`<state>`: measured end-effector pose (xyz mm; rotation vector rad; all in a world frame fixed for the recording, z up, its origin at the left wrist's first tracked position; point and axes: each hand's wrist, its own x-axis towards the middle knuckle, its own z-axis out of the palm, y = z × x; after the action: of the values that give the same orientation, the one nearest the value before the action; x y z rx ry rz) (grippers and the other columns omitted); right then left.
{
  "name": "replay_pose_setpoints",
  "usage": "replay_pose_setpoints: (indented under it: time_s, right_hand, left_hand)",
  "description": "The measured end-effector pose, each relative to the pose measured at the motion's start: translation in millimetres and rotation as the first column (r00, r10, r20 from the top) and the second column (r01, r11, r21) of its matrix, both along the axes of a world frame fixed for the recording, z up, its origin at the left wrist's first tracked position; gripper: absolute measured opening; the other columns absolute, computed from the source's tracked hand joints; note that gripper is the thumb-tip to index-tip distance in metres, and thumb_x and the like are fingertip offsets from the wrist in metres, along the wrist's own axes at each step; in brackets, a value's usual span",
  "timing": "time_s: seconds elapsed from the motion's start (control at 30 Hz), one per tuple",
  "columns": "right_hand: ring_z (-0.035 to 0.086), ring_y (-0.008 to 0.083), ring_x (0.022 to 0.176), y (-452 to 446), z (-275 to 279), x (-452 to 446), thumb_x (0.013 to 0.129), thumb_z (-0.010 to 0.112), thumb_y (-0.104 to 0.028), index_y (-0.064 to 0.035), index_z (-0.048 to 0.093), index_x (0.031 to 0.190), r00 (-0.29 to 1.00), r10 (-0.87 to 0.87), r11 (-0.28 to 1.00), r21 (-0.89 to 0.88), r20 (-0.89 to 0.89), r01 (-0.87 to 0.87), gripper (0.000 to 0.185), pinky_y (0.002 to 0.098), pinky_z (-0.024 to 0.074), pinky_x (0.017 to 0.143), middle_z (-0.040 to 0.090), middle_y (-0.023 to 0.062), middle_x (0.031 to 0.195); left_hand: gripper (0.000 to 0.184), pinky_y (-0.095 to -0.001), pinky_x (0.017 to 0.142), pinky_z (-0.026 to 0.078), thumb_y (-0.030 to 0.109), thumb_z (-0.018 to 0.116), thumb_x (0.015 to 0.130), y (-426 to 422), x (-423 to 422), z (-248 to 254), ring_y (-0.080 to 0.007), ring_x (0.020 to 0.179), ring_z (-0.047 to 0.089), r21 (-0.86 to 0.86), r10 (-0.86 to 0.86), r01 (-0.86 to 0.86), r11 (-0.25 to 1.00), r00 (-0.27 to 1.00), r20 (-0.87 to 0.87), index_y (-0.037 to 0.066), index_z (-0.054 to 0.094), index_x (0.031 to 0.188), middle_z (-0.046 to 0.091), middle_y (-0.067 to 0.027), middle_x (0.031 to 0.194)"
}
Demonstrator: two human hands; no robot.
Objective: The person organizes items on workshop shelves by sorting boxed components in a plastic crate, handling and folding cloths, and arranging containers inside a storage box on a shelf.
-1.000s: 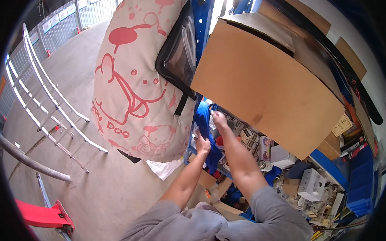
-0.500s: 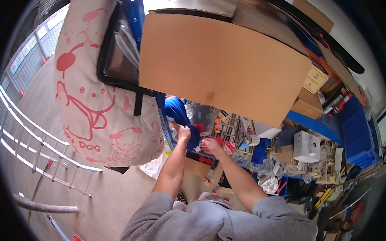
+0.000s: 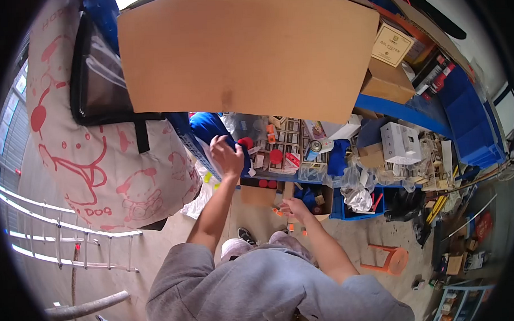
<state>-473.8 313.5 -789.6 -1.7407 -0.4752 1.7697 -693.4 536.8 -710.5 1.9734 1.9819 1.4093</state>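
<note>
My left hand is raised in front of the blue cloth beside the blue shelf post, its fingers bent but apart. I cannot tell whether its fingertips touch the cloth. Lower and to the right, my right hand hovers over the floor in front of the shelf, fingers loosely stretched, with nothing visible in them. Small orange pieces show just past its fingertips. On the shelf ahead lie red round items, an orange item and a spray can.
A large cardboard box juts out at head height. A padded cover with dog drawings hangs at left, above a ladder. A blue crate sits under the shelf, and an orange stool stands on the floor at right.
My left hand has loosened from the blue cloth. My right hand has drawn back and down, away from the shelf edge. The view has shifted, showing the stool and more floor.
</note>
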Motion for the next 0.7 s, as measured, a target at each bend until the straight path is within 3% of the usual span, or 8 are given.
replay_pose_setpoints:
  time_s: [0.13,0.27,0.33,0.43,0.47,0.5,0.6,0.7]
  right_hand:
    - [0.069,0.0207,0.105,-10.9,-45.6,2.9,0.103,0.062,-0.036,-0.0116,0.060,0.126,0.999,0.018,0.996,0.092,0.033,-0.021,0.034,0.0395,0.0536,0.092,0.071,0.0076,0.120]
    - [0.069,0.0204,0.101,-16.1,-59.2,-6.9,0.103,0.062,-0.036,-0.0124,0.062,0.124,1.000,-0.016,0.995,0.094,0.006,0.015,0.032,0.0399,0.0536,0.091,0.071,0.0071,0.117]
    - [0.068,0.0204,0.101,-17.0,-50.8,-14.6,0.102,0.062,-0.036,-0.0123,0.064,0.121,0.999,0.012,0.994,0.111,0.045,-0.017,0.031,0.0402,0.0536,0.091,0.072,0.0067,0.116]
    - [0.068,0.0206,0.102,-20.2,-48.6,-27.8,0.102,0.063,-0.036,-0.0121,0.065,0.119,0.997,-0.003,0.994,0.108,0.078,-0.005,0.030,0.0400,0.0535,0.090,0.072,0.0063,0.117]
    - [0.068,0.0206,0.102,-18.9,-50.3,-32.3,0.102,0.063,-0.036,-0.0121,0.065,0.119,0.997,-0.005,0.994,0.107,0.074,-0.003,0.030,0.0400,0.0535,0.090,0.072,0.0063,0.117]
    - [0.067,0.0208,0.103,-18.2,-55.6,-36.3,0.102,0.062,-0.036,-0.0122,0.065,0.120,0.997,0.000,0.995,0.102,0.075,-0.008,0.030,0.0399,0.0535,0.091,0.072,0.0060,0.116]
    - [0.067,0.0208,0.104,-9.4,-75.0,-47.7,0.103,0.062,-0.036,-0.0123,0.065,0.122,0.996,0.030,0.992,0.122,0.085,-0.040,0.030,0.0395,0.0533,0.091,0.072,0.0056,0.116]
    - [0.067,0.0207,0.104,9.0,-79.9,-54.4,0.103,0.061,-0.035,-0.0118,0.065,0.123,0.989,0.088,0.978,0.181,0.117,-0.108,0.030,0.0385,0.0533,0.091,0.072,0.0061,0.117]
  left_hand:
    - [0.063,-0.0596,0.128,0.009,0.025,0.073,0.082,36.8,-23.5,-18.3,-0.0403,0.155,0.024,-0.367,-0.561,0.425,0.827,0.656,-0.505,0.012,0.056,0.142,0.041,-0.0174,0.159]
    - [0.046,-0.0637,0.127,0.000,0.022,0.060,0.089,55.6,-62.1,-82.6,-0.0386,0.154,0.030,-0.547,-0.630,0.314,0.776,0.336,-0.701,0.013,0.064,0.134,0.049,-0.0178,0.154]
    - [0.042,-0.0627,0.127,-0.008,0.026,0.050,0.098,56.5,-63.2,-91.1,-0.0363,0.154,0.031,-0.596,-0.597,-0.118,0.794,0.031,-0.801,0.014,0.066,0.135,0.052,-0.0145,0.154]
    - [0.043,-0.0611,0.127,-0.011,0.030,0.041,0.105,40.7,-66.6,-58.8,-0.0345,0.152,0.034,-0.638,-0.667,-0.199,0.744,-0.191,-0.720,0.013,0.065,0.138,0.058,-0.0123,0.149]
    - [0.070,-0.0638,0.125,-0.013,0.060,0.060,0.091,49.3,-66.2,-75.4,-0.0399,0.154,0.029,-0.640,-0.675,-0.216,0.737,-0.193,-0.712,0.013,0.063,0.142,0.060,-0.0125,0.145]
    - [0.070,-0.0638,0.125,-0.013,0.060,0.060,0.091,51.8,-61.5,-77.9,-0.0399,0.154,0.029,-0.640,-0.675,-0.217,0.737,-0.197,-0.711,0.013,0.063,0.142,0.060,-0.0125,0.145]
    - [0.083,-0.0603,0.127,-0.001,0.070,0.062,0.088,70.6,-48.8,-117.8,-0.0330,0.146,0.042,-0.775,-0.776,-0.253,0.579,0.120,-0.619,0.016,0.053,0.151,0.054,-0.0135,0.151]
    - [0.077,-0.0610,0.126,0.007,0.067,0.064,0.088,69.7,-49.1,-138.8,-0.0336,0.143,0.045,-0.682,-0.674,-0.234,0.693,0.127,-0.728,0.016,0.056,0.146,0.056,-0.0126,0.147]
